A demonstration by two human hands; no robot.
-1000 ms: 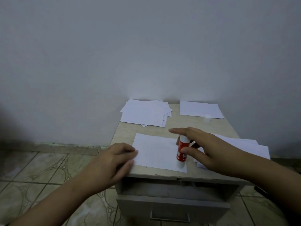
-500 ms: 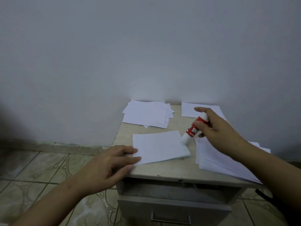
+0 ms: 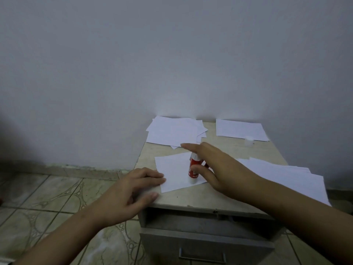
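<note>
Left grip (image 3: 131,190) lay loose, fingertips pressing the near-left corner of the sheet (image 3: 174,169) onto the tabletop (image 3: 191,199). Just beyond and right of it, right grip (image 3: 215,167) pinched the glue stick (image 3: 193,170), upright, white end down on the sheet. Paper stack (image 3: 286,176) right of that grip; cap (image 3: 248,140) and far paper pile (image 3: 175,132) beyond.

Right hand (image 3: 219,165) gripping glue stick (image 3: 193,168) on paper sheet (image 3: 175,172), left hand (image 3: 133,188) pressing its edge
</note>
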